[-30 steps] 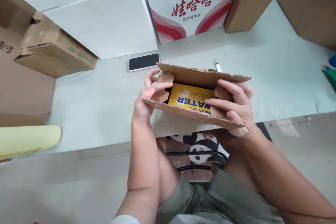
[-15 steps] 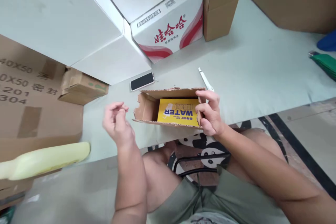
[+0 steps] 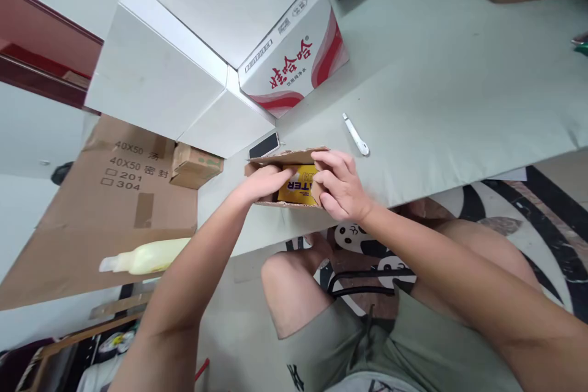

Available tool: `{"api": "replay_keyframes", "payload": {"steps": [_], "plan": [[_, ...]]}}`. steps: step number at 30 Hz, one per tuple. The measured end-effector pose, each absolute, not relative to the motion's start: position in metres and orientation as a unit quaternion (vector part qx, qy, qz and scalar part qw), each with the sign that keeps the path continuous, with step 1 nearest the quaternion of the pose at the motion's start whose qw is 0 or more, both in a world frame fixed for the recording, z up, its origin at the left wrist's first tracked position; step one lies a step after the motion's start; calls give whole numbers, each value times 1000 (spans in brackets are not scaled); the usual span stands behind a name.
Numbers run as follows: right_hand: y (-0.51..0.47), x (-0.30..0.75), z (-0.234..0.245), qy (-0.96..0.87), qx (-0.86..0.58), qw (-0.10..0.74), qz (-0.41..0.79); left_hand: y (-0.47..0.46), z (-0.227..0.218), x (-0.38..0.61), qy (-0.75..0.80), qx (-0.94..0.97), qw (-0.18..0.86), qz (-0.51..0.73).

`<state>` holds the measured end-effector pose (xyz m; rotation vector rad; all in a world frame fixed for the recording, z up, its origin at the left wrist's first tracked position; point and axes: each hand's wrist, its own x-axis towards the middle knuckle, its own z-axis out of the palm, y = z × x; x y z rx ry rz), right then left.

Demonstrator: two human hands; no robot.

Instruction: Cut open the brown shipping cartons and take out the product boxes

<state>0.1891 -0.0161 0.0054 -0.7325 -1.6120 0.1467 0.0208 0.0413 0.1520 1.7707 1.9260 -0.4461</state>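
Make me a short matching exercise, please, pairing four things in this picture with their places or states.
Column one:
1. phone
2. yellow package
3. slim tool
4. right hand

Column two:
A. at the right end of the open carton
B. white, on the table right of the phone
C. dark screen facing up
D. inside the open carton

Right pairs: 1-C, 2-D, 3-B, 4-A.

Carton [image 3: 289, 158]: Left hand [image 3: 264, 184] and right hand [image 3: 340, 188] crowd opposite ends, a narrow gap between them above the yellow box [image 3: 298, 193].
Far side: A phone [image 3: 264, 146] lies just past the carton, white boxes [image 3: 243, 121] walling off the back.
Left forearm [image 3: 197, 269]: A pale bottle [image 3: 154, 256] obstructs alongside.
Tabletop [image 3: 450, 104]: Open room stretches right of a slim white tool [image 3: 356, 136].
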Motion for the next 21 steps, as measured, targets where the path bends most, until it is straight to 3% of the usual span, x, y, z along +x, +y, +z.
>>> {"api": "replay_keyframes", "payload": {"steps": [8,12,16,21], "plan": [[-15,185,2,-685,-340,644,19,13,187,40,751,617,232,34],[-9,175,-1,-696,-358,622,7,2,196,51,646,693,321,13],[-5,171,-2,-691,-347,634,13,7,186,42,677,697,227,66],[-8,177,2,-679,-317,661,34,11,184,26,685,676,270,-39]]}}
